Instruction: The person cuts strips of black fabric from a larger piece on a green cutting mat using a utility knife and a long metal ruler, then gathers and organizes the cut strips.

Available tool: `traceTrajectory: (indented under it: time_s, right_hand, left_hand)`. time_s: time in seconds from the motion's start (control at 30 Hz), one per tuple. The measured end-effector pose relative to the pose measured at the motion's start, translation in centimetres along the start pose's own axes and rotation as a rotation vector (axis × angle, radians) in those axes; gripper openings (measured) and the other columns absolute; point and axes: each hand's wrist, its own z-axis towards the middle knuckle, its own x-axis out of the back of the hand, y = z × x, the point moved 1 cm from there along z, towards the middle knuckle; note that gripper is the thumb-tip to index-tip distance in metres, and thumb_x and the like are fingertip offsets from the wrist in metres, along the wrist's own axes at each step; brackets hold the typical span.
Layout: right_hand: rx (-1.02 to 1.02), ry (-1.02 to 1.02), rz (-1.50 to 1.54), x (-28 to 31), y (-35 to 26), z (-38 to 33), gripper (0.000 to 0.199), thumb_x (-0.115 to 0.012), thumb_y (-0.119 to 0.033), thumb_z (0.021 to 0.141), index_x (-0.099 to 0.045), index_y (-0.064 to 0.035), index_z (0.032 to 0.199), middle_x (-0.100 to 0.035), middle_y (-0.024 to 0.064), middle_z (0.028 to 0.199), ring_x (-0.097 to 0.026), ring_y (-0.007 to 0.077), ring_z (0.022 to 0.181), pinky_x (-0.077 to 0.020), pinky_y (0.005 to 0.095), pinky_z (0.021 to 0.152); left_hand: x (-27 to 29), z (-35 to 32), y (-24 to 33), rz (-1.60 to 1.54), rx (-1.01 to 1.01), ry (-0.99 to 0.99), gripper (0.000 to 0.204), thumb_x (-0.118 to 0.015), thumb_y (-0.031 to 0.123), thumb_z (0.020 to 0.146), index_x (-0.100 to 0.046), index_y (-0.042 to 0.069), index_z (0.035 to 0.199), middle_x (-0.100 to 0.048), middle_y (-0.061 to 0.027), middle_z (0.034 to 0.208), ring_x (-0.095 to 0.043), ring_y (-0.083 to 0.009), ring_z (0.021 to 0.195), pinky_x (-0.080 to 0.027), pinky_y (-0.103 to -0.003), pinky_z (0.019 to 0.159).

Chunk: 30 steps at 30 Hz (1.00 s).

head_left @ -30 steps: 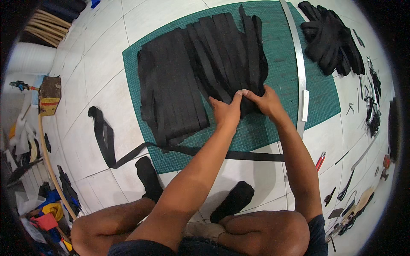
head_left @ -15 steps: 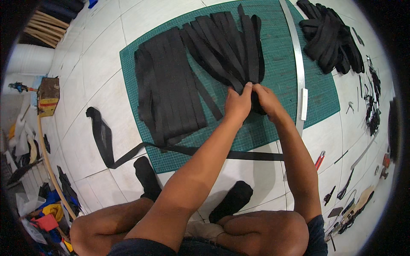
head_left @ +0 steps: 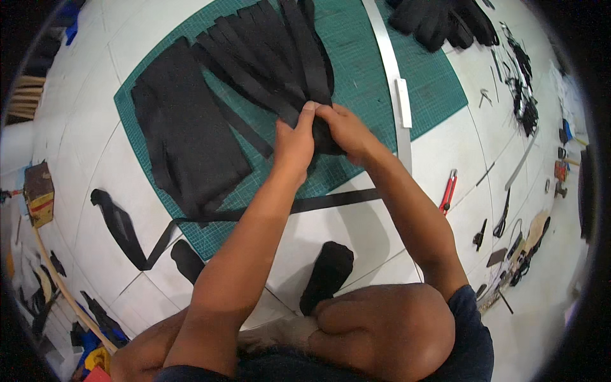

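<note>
A bundle of black webbing straps [head_left: 254, 57] fans out across the green cutting mat [head_left: 363, 57]. Both my hands pinch it together at its near end, thumbs side by side on top. My left hand [head_left: 296, 140] grips from the left, and my right hand [head_left: 347, 130] wraps the right side; the fingertips beneath are hidden. Left of the bundle lies a wide stack of flat black straps [head_left: 191, 127], with one loose strap end beside it. A single long black strap [head_left: 331, 202] runs under my forearms along the mat's near edge and onto the tiles.
A metal ruler [head_left: 387, 51] with a white grip [head_left: 403, 103] crosses the mat. Beyond it sits a heap of black straps [head_left: 439, 25]. A red utility knife [head_left: 449, 192] rests on the tiles at right, near scattered tools and black scraps [head_left: 525, 114]. A wooden box [head_left: 39, 194] stands at left.
My view has turned and shifted to the right, so the mat and straps appear farther left and higher. Both hands keep their pinch on the strap bundle.
</note>
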Motion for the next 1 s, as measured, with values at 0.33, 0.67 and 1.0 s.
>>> traceTrajectory:
  time_s: [0.33, 0.67, 1.0]
  right_hand:
    - [-0.023, -0.028, 0.098, -0.4, 11.1, -13.9, 0.051, -0.049, -0.040, 0.102, -0.052, 0.0030, 0.129, -0.065, 0.0166, 0.115, -0.060, 0.0212, 0.104, -0.0466, 0.0336, 0.094]
    - [0.151, 0.131, -1.035, 0.9, 10.7, -15.8, 0.061, -0.049, -0.052, 0.097, -0.068, 0.0058, 0.095, -0.061, 0.0260, 0.100, -0.061, 0.0418, 0.094, -0.0474, 0.0486, 0.083]
    - [0.260, 0.408, -1.229, 6.3, 11.0, -14.5, 0.026, -0.056, -0.026, 0.090, -0.069, -0.0040, 0.087, -0.066, 0.0164, 0.092, -0.065, 0.0350, 0.087, -0.0509, 0.0476, 0.075]
  left_hand:
    - [2.2, -13.2, -7.3, 0.147, 0.019, -0.184, 0.049, -0.059, 0.028, 0.100, -0.045, -0.005, 0.133, -0.061, -0.0164, 0.125, -0.057, -0.0239, 0.115, -0.044, -0.036, 0.100]
    - [7.4, -13.4, -11.2, 0.373, 0.029, -0.368, 0.048, -0.058, 0.033, 0.097, -0.056, -0.008, 0.120, -0.060, -0.0275, 0.121, -0.058, -0.0394, 0.111, -0.043, -0.044, 0.097]
    - [13.0, -10.0, -8.8, 1.030, 0.034, -0.312, 0.037, -0.047, 0.024, 0.090, -0.062, -0.008, 0.098, -0.065, -0.0282, 0.101, -0.061, -0.0441, 0.096, -0.046, -0.050, 0.085]
